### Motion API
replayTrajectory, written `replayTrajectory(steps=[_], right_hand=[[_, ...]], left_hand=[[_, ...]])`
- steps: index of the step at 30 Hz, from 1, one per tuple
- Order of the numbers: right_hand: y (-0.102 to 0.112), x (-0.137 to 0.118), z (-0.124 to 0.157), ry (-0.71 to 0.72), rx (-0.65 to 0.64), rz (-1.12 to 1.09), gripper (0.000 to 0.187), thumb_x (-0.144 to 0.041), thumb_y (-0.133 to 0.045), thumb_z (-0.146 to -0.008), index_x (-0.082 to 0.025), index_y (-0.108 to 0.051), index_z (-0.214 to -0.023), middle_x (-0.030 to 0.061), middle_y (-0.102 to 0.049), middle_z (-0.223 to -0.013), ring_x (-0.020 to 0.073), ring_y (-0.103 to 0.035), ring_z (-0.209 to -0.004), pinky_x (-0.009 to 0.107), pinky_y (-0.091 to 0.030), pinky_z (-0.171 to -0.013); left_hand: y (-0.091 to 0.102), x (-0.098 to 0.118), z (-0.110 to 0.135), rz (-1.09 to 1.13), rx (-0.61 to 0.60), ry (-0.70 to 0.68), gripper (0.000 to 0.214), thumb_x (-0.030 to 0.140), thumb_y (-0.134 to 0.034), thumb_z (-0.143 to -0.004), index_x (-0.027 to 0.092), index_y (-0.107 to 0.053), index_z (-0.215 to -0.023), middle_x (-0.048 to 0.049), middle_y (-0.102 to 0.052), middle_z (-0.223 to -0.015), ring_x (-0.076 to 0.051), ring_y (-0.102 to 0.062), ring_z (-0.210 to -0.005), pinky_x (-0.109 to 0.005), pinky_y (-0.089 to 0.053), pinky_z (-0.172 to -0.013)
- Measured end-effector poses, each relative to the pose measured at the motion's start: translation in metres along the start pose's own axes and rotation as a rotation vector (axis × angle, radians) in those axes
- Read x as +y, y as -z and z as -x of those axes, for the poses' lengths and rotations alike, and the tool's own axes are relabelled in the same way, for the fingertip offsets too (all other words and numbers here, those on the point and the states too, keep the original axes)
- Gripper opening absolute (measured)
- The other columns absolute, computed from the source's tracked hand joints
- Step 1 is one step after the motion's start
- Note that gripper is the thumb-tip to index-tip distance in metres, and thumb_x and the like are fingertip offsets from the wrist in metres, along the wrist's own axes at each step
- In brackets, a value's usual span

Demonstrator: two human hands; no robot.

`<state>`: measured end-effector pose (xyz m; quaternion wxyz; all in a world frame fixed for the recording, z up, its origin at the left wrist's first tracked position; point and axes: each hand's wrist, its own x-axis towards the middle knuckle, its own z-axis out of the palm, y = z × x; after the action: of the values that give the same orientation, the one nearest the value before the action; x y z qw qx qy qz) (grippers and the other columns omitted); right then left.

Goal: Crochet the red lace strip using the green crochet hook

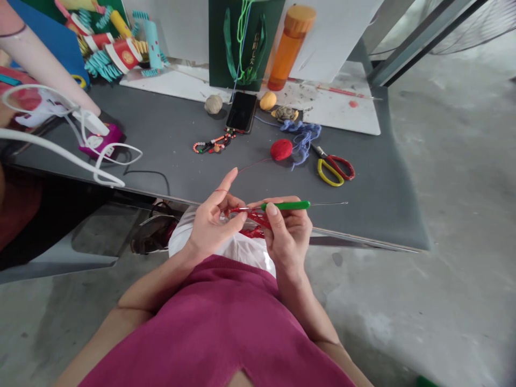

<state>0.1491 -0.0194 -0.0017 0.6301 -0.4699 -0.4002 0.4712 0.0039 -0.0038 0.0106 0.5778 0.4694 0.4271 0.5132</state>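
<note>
I read bright green on the handle (pixel 290 205) of the silver hook (pixel 329 203), red on the crochet work (pixel 258 217) and the yarn ball (pixel 281 150), and periwinkle blue on the tangled yarn (pixel 301 135). Through my camera the scissors (pixel 329 159) have one yellow loop and one red, the phone (pixel 242 112) a black screen, and the beaded strap (pixel 216 149) mixed orange, black and white. Farther back I get a translucent orange bottle (pixel 287 56), a dark green bag (pixel 217 59), a red-dotted pale blue tube (pixel 152 42) and a white board (pixel 342 119) flecked dark, against a grey tabletop (pixel 374 199) and magenta top (pixel 242 322).
</note>
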Motion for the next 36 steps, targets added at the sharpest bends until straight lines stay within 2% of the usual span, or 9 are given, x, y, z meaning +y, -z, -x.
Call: replayTrajectory(steps=[11, 25, 36], right_hand=[[-0.0012, -0.0012, -0.0001, 0.015, 0.01, -0.06, 0.02, -0.043, -0.083, -0.088, -0.025, -0.073, -0.089, -0.0026, -0.082, -0.073, 0.0014, -0.034, -0.028, 0.017, -0.023, -0.026], [-0.0014, -0.0012, 0.0006, -0.031, 0.023, -0.029, 0.027, -0.049, -0.083, -0.086, -0.025, -0.072, -0.088, -0.0009, -0.084, -0.076, 0.0012, -0.032, -0.029, 0.018, -0.021, -0.026], [-0.0007, 0.0003, 0.0004, -0.02, 0.023, -0.063, 0.024, -0.046, -0.084, -0.086, -0.024, -0.073, -0.087, -0.0021, -0.082, -0.072, 0.0014, -0.035, -0.028, 0.016, -0.021, -0.026]], left_hand=[[0.0003, 0.0004, 0.0, -0.007, -0.008, -0.017, 0.064, 0.019, -0.078, -0.081, 0.025, -0.068, -0.144, -0.0003, -0.072, -0.08, -0.017, -0.061, -0.077, -0.032, -0.049, -0.072], [-0.0004, 0.0003, 0.0011, -0.014, 0.002, 0.013, 0.07, 0.018, -0.079, -0.079, 0.021, -0.065, -0.148, 0.001, -0.07, -0.078, -0.015, -0.06, -0.077, -0.031, -0.05, -0.079], [0.0006, -0.0012, 0.0004, -0.022, -0.004, -0.002, 0.065, 0.018, -0.079, -0.079, 0.021, -0.069, -0.144, 0.001, -0.068, -0.077, -0.014, -0.055, -0.071, -0.031, -0.047, -0.069]])
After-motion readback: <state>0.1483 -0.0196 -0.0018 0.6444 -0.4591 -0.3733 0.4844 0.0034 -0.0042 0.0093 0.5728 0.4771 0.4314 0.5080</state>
